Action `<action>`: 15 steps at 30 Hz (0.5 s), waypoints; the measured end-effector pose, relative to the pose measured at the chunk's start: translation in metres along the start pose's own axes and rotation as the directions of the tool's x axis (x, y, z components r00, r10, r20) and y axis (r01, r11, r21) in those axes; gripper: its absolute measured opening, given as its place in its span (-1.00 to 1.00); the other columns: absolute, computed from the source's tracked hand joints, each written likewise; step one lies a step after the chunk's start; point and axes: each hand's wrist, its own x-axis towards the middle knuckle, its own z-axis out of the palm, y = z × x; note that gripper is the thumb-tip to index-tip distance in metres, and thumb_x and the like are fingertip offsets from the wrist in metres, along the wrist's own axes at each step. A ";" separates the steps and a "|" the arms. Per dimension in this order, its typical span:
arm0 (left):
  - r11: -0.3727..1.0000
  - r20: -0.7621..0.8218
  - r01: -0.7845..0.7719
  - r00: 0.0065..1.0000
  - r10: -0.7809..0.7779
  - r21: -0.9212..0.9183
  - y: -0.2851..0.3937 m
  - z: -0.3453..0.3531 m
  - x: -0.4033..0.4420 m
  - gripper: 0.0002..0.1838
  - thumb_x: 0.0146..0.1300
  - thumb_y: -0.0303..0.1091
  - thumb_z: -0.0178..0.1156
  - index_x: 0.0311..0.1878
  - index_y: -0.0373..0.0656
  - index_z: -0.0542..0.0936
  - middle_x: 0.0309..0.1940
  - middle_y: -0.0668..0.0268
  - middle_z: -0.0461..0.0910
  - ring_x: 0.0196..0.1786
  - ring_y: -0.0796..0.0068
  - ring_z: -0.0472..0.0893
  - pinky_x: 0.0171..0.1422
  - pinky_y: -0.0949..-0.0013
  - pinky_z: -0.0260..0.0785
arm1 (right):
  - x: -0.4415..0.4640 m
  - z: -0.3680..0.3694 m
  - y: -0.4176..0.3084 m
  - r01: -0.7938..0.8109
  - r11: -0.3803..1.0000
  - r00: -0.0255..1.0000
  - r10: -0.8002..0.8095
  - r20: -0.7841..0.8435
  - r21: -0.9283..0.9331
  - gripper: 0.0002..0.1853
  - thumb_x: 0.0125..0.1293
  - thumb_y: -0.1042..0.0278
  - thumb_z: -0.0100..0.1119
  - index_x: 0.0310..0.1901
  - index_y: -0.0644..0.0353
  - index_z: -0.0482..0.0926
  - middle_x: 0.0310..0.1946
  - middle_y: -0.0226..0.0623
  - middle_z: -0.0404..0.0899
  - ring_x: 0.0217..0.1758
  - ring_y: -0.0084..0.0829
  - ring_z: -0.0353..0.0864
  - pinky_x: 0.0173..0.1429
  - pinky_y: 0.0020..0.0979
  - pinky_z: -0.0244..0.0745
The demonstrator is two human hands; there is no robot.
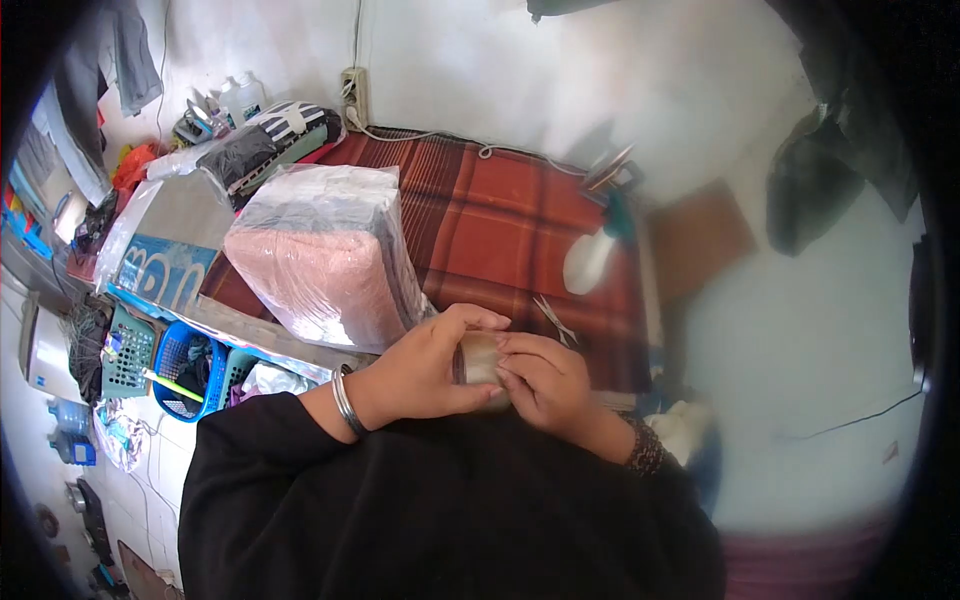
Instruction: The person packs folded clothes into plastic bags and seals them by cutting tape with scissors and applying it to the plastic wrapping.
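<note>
Tape roll (480,358) gripped in your left hand (425,366); right hand (556,376) touches it, pinch unclear. Slack left hold could drop it.

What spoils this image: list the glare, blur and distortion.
Head view: glare whitens the lower part of the plastic-wrapped pink bundle; hazy blur softens the right side, including the brown square; fisheye-like distortion bends the outer edges, with black corners; the left hand, right hand and scissors look comparatively clear.
</note>
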 end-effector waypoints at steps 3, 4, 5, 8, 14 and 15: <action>0.990 0.110 0.014 0.994 0.001 -0.137 -0.007 -0.001 0.002 -0.50 0.11 -0.34 0.38 0.13 -0.20 0.50 0.20 0.13 0.52 0.23 0.17 0.52 0.26 0.23 0.36 | 0.006 -0.002 -0.002 0.055 0.991 0.997 -0.061 -0.045 -0.118 -0.80 0.05 0.51 0.37 -0.25 0.23 0.61 -0.12 -0.19 0.58 -0.05 -0.16 0.62 0.12 -0.08 0.55; 0.996 0.141 -0.007 0.990 0.020 -0.091 -0.008 -0.001 0.002 -0.53 0.13 -0.33 0.37 0.12 -0.17 0.55 0.21 0.15 0.53 0.23 0.18 0.52 0.29 0.20 0.32 | 0.007 -0.003 -0.002 0.073 0.977 0.993 -0.090 -0.076 -0.199 -0.80 0.04 0.49 0.39 -0.26 0.21 0.61 -0.09 -0.21 0.55 -0.03 -0.15 0.60 0.15 -0.05 0.52; 0.999 0.172 -0.030 0.984 0.038 -0.046 -0.009 -0.001 0.003 -0.56 0.14 -0.31 0.36 0.11 -0.13 0.60 0.22 0.16 0.54 0.23 0.19 0.52 0.32 0.18 0.28 | 0.006 -0.002 -0.002 0.072 0.977 0.993 -0.089 -0.078 -0.200 -0.80 0.04 0.49 0.39 -0.26 0.21 0.61 -0.09 -0.21 0.55 -0.03 -0.15 0.60 0.15 -0.05 0.52; 0.981 0.171 0.124 0.980 -0.098 -0.149 -0.009 0.004 0.000 -0.70 0.26 -0.33 0.25 0.07 -0.08 0.66 0.25 0.21 0.53 0.24 0.18 0.51 0.37 0.16 0.23 | 0.003 -0.001 0.000 0.028 0.978 0.996 -0.044 -0.073 -0.207 -0.80 0.02 0.49 0.40 -0.28 0.18 0.62 -0.06 -0.22 0.53 0.03 -0.13 0.55 0.21 -0.01 0.46; 0.985 0.143 0.097 0.987 -0.076 -0.144 -0.016 0.005 0.005 -0.70 0.43 -0.34 0.06 0.13 -0.13 0.64 0.24 0.22 0.53 0.29 0.22 0.46 0.40 0.20 0.20 | 0.001 0.006 0.009 -0.146 0.981 0.973 0.118 -0.196 -0.131 -0.70 0.06 0.43 0.42 -0.17 0.25 0.58 -0.08 -0.14 0.53 0.05 -0.16 0.55 0.16 -0.16 0.47; 0.986 0.140 0.091 0.988 -0.071 -0.143 -0.016 0.007 0.006 -0.70 0.43 -0.34 0.06 0.13 -0.13 0.64 0.24 0.22 0.53 0.29 0.22 0.46 0.40 0.20 0.20 | -0.001 0.006 0.013 -0.283 0.955 0.932 0.296 -0.210 0.090 -0.67 0.09 0.40 0.42 -0.12 0.28 0.57 -0.06 -0.12 0.53 0.07 -0.18 0.54 0.17 -0.21 0.45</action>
